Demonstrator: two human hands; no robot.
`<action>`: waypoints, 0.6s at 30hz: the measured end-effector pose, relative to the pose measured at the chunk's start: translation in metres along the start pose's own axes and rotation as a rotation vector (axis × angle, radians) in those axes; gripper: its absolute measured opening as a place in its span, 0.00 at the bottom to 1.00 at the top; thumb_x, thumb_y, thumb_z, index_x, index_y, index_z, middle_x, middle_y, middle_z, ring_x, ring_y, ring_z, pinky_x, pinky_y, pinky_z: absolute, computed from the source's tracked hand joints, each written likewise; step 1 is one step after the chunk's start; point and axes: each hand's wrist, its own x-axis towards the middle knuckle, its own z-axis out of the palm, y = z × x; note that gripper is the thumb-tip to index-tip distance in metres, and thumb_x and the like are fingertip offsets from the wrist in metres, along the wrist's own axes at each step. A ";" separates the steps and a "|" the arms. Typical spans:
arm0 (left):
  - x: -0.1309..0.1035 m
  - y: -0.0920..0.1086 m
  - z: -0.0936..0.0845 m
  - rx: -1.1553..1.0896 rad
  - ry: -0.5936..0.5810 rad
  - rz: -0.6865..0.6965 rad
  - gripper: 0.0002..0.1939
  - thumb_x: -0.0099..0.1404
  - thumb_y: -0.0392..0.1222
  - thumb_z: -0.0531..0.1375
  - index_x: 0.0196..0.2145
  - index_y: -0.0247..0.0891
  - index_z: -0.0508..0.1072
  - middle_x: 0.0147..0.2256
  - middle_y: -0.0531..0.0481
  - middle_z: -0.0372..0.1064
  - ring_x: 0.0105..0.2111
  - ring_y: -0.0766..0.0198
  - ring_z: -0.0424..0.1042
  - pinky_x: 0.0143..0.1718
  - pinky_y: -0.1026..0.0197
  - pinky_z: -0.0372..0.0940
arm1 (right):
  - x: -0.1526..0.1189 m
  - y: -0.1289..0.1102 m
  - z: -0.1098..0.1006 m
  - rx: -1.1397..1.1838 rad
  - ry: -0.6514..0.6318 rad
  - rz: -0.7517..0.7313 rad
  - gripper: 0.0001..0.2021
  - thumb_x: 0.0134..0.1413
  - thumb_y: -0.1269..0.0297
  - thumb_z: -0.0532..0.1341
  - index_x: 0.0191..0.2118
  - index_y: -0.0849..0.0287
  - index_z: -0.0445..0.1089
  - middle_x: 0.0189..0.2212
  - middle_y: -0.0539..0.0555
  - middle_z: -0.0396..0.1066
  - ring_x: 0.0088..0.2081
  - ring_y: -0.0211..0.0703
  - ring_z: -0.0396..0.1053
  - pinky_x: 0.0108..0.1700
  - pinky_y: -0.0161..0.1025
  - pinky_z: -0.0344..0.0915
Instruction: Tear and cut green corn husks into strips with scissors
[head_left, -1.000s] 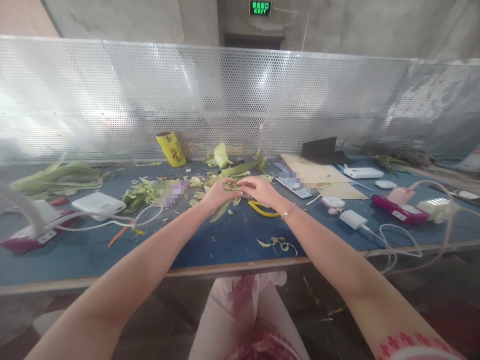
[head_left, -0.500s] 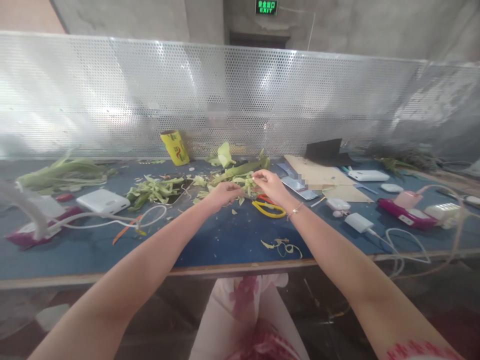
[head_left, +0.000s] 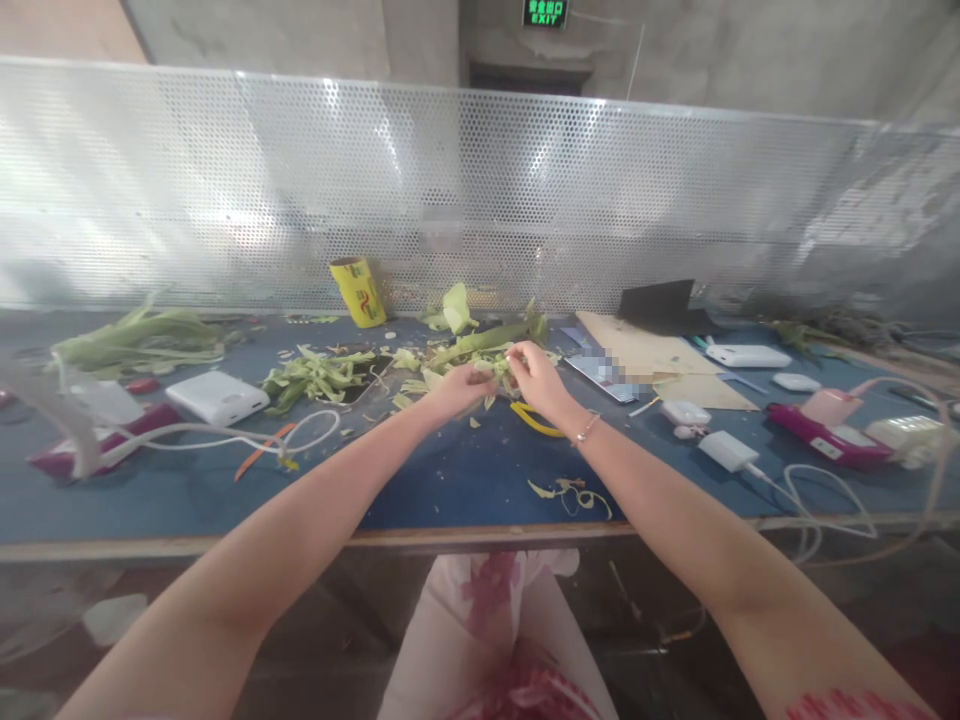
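Note:
Over the middle of the blue table, my left hand (head_left: 463, 390) is closed, its fingertips drawn together. Close beside it on the right, my right hand (head_left: 531, 372) pinches with thumb and forefinger. Whatever lies between the fingertips is too small to make out. Pale green leaf strips (head_left: 431, 380) lie around and behind the hands. Just beyond is a thick green husk (head_left: 480, 345), like corn husk, with a broad pale leaf (head_left: 455, 308) standing up behind it. A yellow-handled tool (head_left: 538, 420), perhaps scissors, lies partly hidden under my right hand.
Left of the hands is a pile of torn strips (head_left: 319, 378); a yellow tube (head_left: 358, 292) stands behind. White power banks, chargers, cables and purple power strips (head_left: 825, 440) flank both sides. Cardboard (head_left: 645, 345) lies right. A perforated metal screen (head_left: 420, 180) closes the back.
The view has shifted slightly, so the table things appear a little to the right. My right hand has come down slightly nearer the leaf strips and covers the red part by the yellow handle.

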 end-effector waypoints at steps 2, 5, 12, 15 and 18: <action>0.000 0.000 0.002 -0.081 -0.027 0.036 0.15 0.49 0.50 0.64 0.28 0.35 0.69 0.24 0.52 0.68 0.20 0.71 0.63 0.25 0.64 0.60 | -0.002 -0.002 0.003 0.000 0.005 -0.040 0.07 0.56 0.63 0.51 0.38 0.58 0.61 0.38 0.57 0.65 0.41 0.43 0.65 0.44 0.41 0.63; 0.001 -0.003 0.002 -0.110 -0.036 0.062 0.18 0.50 0.53 0.63 0.28 0.35 0.67 0.23 0.52 0.66 0.20 0.70 0.63 0.24 0.64 0.61 | -0.004 -0.004 0.006 0.019 0.009 -0.051 0.08 0.54 0.63 0.54 0.40 0.59 0.62 0.40 0.57 0.65 0.40 0.41 0.66 0.45 0.41 0.63; 0.004 -0.005 -0.006 -0.048 -0.055 0.061 0.14 0.51 0.49 0.63 0.26 0.34 0.68 0.22 0.52 0.66 0.15 0.76 0.52 0.17 0.67 0.49 | 0.000 -0.002 0.003 0.130 -0.066 0.037 0.11 0.52 0.63 0.57 0.41 0.60 0.66 0.41 0.57 0.70 0.38 0.41 0.70 0.44 0.41 0.64; 0.003 -0.003 -0.008 0.044 -0.061 0.043 0.13 0.53 0.47 0.62 0.23 0.33 0.68 0.20 0.52 0.64 0.16 0.76 0.52 0.18 0.67 0.49 | 0.001 -0.002 0.001 0.153 -0.084 0.035 0.11 0.50 0.63 0.57 0.40 0.60 0.67 0.39 0.56 0.71 0.38 0.42 0.70 0.43 0.42 0.65; 0.002 0.000 -0.008 0.118 -0.048 0.050 0.11 0.53 0.44 0.62 0.23 0.33 0.68 0.19 0.53 0.64 0.16 0.75 0.53 0.18 0.67 0.50 | 0.001 -0.004 -0.003 0.179 -0.110 0.049 0.11 0.49 0.62 0.58 0.39 0.60 0.68 0.36 0.55 0.72 0.35 0.40 0.69 0.40 0.40 0.66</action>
